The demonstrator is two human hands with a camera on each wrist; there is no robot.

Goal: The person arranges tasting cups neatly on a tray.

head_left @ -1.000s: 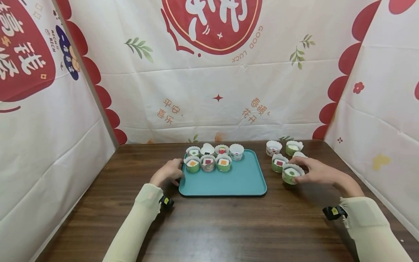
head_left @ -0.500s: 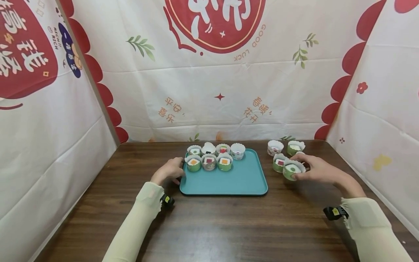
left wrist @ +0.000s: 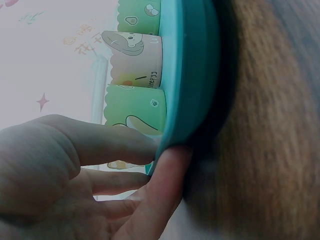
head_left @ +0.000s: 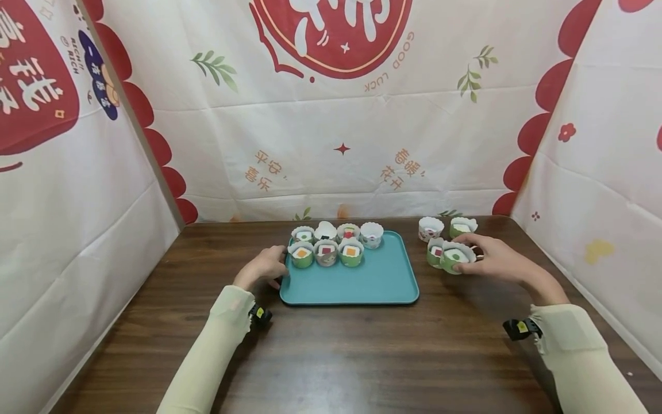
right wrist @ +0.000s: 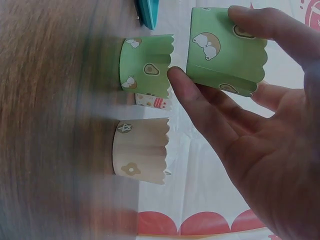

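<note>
My left hand (head_left: 262,267) pinches the left rim of a teal tray (head_left: 357,290); the left wrist view shows fingers (left wrist: 167,172) on that rim. On the tray stand several paper baking cups in two rows, among them a green cup (head_left: 302,257) nearest that hand. My right hand (head_left: 493,260) holds a green paper cup (right wrist: 225,50) between thumb and fingers, raised off the table. Inside the held cup lies a white piece with a green centre (head_left: 456,257). It partly overlaps another green cup (head_left: 433,255) in the head view.
Beyond the right hand stand a white patterned cup (head_left: 431,231) and a green cup (head_left: 460,227). A beige cup (right wrist: 142,150) shows in the right wrist view, mostly hidden by the hand in the head view. Fabric walls (head_left: 331,126) enclose the wooden table (head_left: 331,356).
My right hand has lifted the green cup slightly, so it overlaps the cup behind it more. The left hand keeps its grip on the tray, and the head view has shifted a little.
</note>
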